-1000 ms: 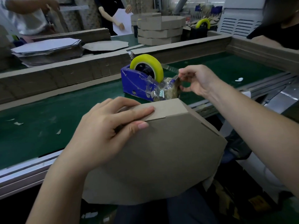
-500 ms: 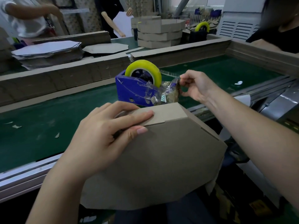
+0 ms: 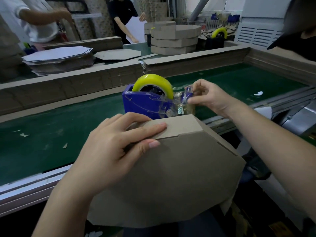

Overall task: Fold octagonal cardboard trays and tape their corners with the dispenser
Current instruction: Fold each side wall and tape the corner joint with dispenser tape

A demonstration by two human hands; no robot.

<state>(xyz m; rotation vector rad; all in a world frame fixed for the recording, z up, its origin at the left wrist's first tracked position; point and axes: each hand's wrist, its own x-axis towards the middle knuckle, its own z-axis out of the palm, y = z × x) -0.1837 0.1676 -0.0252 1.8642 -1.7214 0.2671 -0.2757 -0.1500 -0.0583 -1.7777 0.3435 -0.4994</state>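
Her left hand (image 3: 109, 151) presses the tray (image 3: 171, 177) flap; right hand (image 3: 206, 98) pinches tape at the dispenser (image 3: 145, 101). Loosen that press, the fold springs open.

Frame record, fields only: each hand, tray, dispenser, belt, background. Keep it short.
left hand: fingers pressed flat on the cardboard tray's folded corner flaps
right hand: pinching clear tape at the dispenser's cutter end
cardboard tray: underside toward camera, held on the near side of the belt
tape dispenser: blue, yellow roll on top, standing on the green belt
background: stacked folded trays, pile of flat blanks, second dispenser
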